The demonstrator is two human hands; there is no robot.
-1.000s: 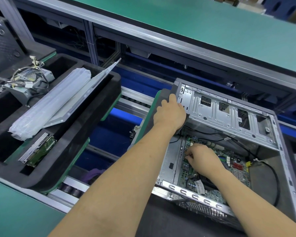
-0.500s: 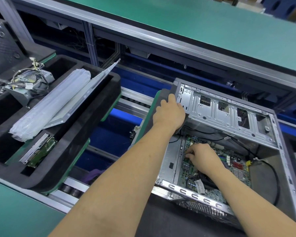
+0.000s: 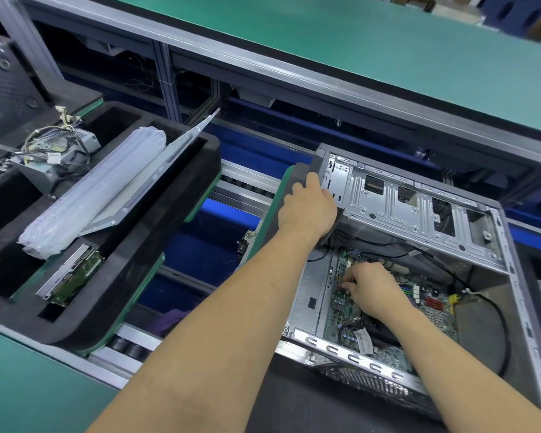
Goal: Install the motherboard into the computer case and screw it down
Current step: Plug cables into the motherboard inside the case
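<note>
From the head view, the left hand grips the far-left corner of the case, while the right hand, fingers curled, seemingly pinches something small against the motherboard lying inside. A dropped screw could vanish among the components, and a slackened left grip could shift the case.

the computer case lies open on the right, with the motherboard flat on its floor and the drive cage above it at the far side. the left hand holds the case's far left corner, and the right hand rests on the board. left of the case, across the roller track, a foam tray holds a power supply, a wrapped bundle and a drive.
</note>
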